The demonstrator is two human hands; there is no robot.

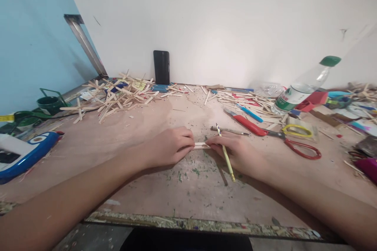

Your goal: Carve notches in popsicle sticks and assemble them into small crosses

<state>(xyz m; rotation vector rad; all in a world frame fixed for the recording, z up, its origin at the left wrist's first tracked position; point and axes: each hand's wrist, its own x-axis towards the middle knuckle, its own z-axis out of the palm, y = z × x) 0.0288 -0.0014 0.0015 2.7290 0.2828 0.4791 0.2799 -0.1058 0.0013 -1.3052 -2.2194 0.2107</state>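
Two or so pale wooden craft sticks [201,146] lie side by side on the table between my hands. The closed fingers of my left hand [172,146] press on their left end and hide it. At the right end, the thumb and fingertips of my right hand [237,151] pinch the sticks. A slim yellow pencil [226,157] is tucked between the fingers of that same hand, sloping down toward me. Just behind the right hand lie a thin grey pen-like tool [229,130], a red utility knife [250,124] and scissors [302,147] with yellow and red handles.
Craft sticks [118,98] are heaped at back left, more [253,100] at back right. A black phone [161,67] leans on the wall. A water bottle [297,94] tilts at right, near a blue pen [249,113]. A blue-white device [32,151] sits left. Green crumbs dot the table [141,200].
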